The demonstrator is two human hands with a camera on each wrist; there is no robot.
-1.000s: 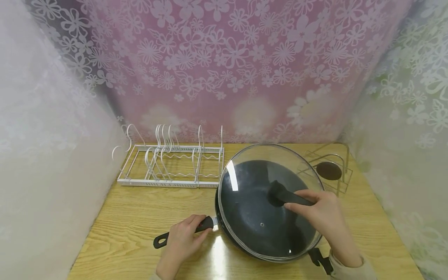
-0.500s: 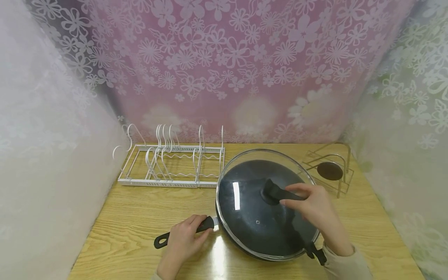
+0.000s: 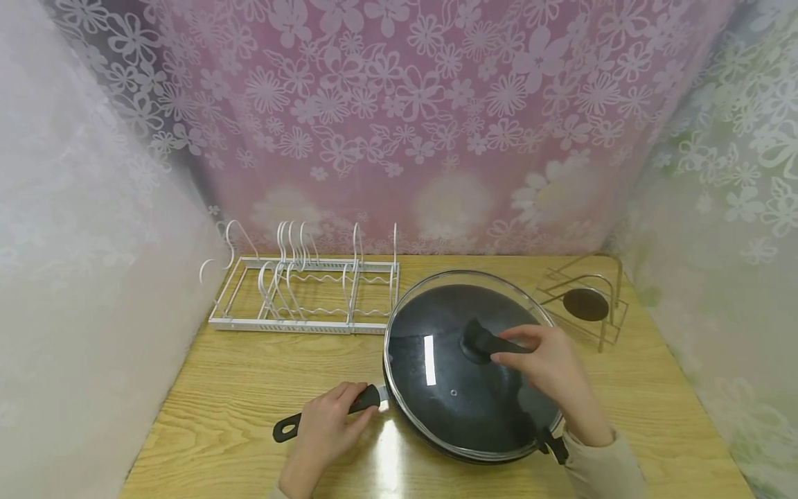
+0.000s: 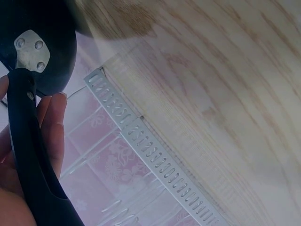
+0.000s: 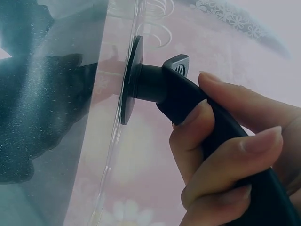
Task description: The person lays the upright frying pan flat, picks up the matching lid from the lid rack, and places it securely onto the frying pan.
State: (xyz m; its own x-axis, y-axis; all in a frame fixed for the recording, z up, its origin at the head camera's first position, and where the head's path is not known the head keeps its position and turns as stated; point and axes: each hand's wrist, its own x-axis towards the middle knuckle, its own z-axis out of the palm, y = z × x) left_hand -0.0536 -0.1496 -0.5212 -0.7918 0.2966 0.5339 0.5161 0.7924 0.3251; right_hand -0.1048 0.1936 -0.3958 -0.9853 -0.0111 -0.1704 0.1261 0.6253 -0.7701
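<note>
A black frying pan (image 3: pixel 436 449) sits at the front of the table, its long handle (image 3: pixel 288 428) pointing left. My left hand (image 3: pixel 330 426) grips that handle near the metal joint; the left wrist view shows the fingers round the black handle (image 4: pixel 26 127) below a riveted plate. Over the pan is a glass lid (image 3: pixel 430 416) with a steel rim and a small vent hole. Its black handle (image 3: pixel 492 341) is held by my right hand (image 3: pixel 548 364), with fingers curled round it in the right wrist view. The lid's far edge overhangs the pan's dark interior in the head view.
A white wire rack (image 3: pixel 312 326) with upright loops stands at the back left, close to the pan. At the back right is a wire lid stand (image 3: pixel 607 305) with a dark round piece (image 3: pixel 586 305). Flowered curtains (image 3: pixel 399 138) enclose the table (image 3: pixel 224 402).
My right hand has brought the glass lid down and left, so its rim lines up more closely with the pan. The left hand keeps its grip on the pan handle.
</note>
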